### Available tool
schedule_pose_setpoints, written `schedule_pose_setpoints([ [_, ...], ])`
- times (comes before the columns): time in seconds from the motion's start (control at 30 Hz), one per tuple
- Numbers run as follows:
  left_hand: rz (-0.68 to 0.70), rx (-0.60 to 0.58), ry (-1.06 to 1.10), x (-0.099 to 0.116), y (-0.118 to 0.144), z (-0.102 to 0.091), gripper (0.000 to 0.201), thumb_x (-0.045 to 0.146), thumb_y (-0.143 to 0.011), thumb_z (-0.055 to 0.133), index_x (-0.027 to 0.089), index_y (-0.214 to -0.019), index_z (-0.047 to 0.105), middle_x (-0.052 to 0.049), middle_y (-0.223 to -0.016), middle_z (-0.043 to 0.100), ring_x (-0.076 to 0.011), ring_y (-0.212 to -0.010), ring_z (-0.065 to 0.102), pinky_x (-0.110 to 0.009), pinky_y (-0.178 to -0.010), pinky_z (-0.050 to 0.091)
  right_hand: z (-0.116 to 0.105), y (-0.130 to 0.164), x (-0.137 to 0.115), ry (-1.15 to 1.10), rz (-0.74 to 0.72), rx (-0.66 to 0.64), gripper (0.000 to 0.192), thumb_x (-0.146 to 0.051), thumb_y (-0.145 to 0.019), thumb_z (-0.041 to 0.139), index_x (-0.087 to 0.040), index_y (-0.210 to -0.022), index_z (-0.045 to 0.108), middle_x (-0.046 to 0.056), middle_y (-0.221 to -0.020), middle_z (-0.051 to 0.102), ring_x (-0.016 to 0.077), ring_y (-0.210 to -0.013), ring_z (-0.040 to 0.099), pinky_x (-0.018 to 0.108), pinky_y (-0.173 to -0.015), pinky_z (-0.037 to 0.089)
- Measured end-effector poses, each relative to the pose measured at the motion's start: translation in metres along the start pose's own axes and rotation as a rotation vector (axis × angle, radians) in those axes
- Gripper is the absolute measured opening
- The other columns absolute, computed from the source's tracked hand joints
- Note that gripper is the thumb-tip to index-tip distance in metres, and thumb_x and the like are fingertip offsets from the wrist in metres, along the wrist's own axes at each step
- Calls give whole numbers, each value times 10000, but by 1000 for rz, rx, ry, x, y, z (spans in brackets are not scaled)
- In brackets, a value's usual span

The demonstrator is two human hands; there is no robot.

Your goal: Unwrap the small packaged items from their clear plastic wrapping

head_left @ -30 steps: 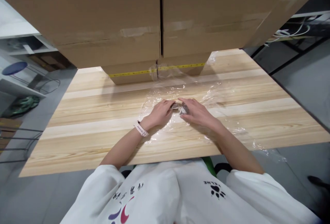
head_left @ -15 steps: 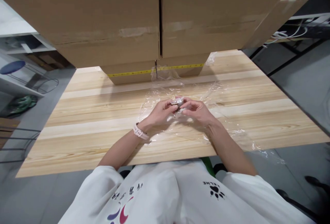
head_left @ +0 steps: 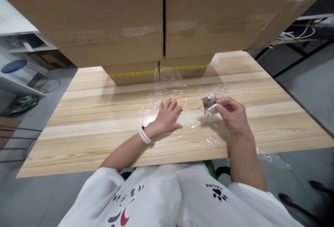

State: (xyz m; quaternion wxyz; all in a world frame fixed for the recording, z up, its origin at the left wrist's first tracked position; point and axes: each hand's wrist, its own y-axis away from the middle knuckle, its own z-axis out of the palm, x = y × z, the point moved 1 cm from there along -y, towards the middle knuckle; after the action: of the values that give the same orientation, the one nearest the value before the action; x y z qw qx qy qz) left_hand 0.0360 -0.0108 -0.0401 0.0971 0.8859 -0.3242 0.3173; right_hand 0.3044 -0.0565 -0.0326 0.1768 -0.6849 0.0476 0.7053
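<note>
Cardboard boxes (head_left: 86, 21) and a stool (head_left: 14, 66) suggest a workroom.

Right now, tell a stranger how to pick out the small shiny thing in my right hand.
Start with the wooden table with cardboard boxes stacked at its far side. A little right of its middle, the right hand pinches the small shiny thing. Its silver and dark brown patches set it apart from the clear plastic film spread over the table.

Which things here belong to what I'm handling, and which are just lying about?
In use:
- small shiny silvery item, held by right hand
- thin clear plastic sheet, around spread left hand

Lying about:
- large brown cardboard boxes
- round blue-seated stool
- white looped cables
</note>
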Motion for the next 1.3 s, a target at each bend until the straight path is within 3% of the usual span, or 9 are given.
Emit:
schedule_pose_setpoints([
  [0.13, -39, 74, 35, -6, -4, 2, 59, 207, -898, 687, 195, -879, 632, -114, -1197, 693, -330, -1275, 539, -599, -1187, 273, -22, 21, -2, 69, 96, -128, 248, -362, -691, 925, -252, -863, 783, 39, -979, 775, 196, -861, 720, 325, -712, 601],
  [0.23, -128, 152, 570, -3, -7, 0, 134, 210, -933, 610, 202, -807, 566, -46, -852, 681, -225, -923, 630, -462, -1005, 461, -20, 34, -7, 129, 151, -225, 263, -406, -706, 917, -239, -862, 786, 63, -1009, 778, 214, -875, 725, 350, -723, 609],
  [0.37, -258, 59, 1392, 17, -4, -6, 223, 311, -868, 777, 176, -868, 599, -6, -754, 641, -143, -686, 608, -304, -740, 517, 3, 39, -19, 132, 86, -321, 239, -410, -729, 906, -240, -846, 787, 64, -996, 779, 240, -983, 736, 374, -847, 603],
  [0.57, -365, 84, 1777, 49, 6, -13, 250, 304, -822, 856, 166, -922, 673, -10, -836, 674, -139, -725, 647, -267, -701, 530, 58, 43, -16, -18, -19, -329, 347, -426, -736, 909, -268, -1014, 775, 43, -998, 757, 203, -951, 724, 339, -866, 595],
  [0.7, -324, 169, 1773, 54, 6, -13, 307, 288, -747, 908, 161, -863, 654, -2, -803, 674, -126, -696, 643, -251, -671, 519, 83, 49, 3, -84, -46, -255, 654, -504, -717, 914, -322, -1304, 688, 53, -1190, 696, 208, -1048, 691, 354, -937, 585],
  [0.87, -331, 228, 1752, 59, 8, -18, 402, 310, -640, 965, 166, -831, 641, 23, -758, 662, -108, -657, 627, -238, -664, 526, 89, 54, 10, 54, -132, -268, 840, -596, -737, 871, -343, -1480, 571, 91, -1564, 494, 299, -1379, 538, 463, -1157, 463],
  [0.97, -294, 307, 1639, 64, 10, -16, 413, 399, -665, 943, 165, -812, 637, 17, -764, 656, -98, -655, 599, -226, -645, 504, 92, 61, 10, -83, -53, -322, 740, -557, -809, 830, -339, -1470, 578, 83, -1476, 610, 288, -1319, 616, 459, -1113, 513],
  [1.13, -128, 575, 1172, 68, 9, -11, 299, 407, -850, 800, 185, -792, 609, 22, -743, 597, -96, -668, 537, -216, -634, 459, 98, 73, -2, -162, -50, -209, 423, -358, -823, 845, -313, -1229, 734, 34, -1222, 759, 213, -1092, 735, 365, -980, 596],
  [1.3, 16, 648, 754, 60, 10, -23, 148, 365, -962, 668, 226, -1013, 660, -71, -1134, 664, -191, -1073, 619, -293, -833, 516, 73, 33, 1, -159, 41, -34, 404, -346, -716, 904, -260, -1085, 766, 22, -999, 794, 163, -843, 750, 282, -769, 629],
])
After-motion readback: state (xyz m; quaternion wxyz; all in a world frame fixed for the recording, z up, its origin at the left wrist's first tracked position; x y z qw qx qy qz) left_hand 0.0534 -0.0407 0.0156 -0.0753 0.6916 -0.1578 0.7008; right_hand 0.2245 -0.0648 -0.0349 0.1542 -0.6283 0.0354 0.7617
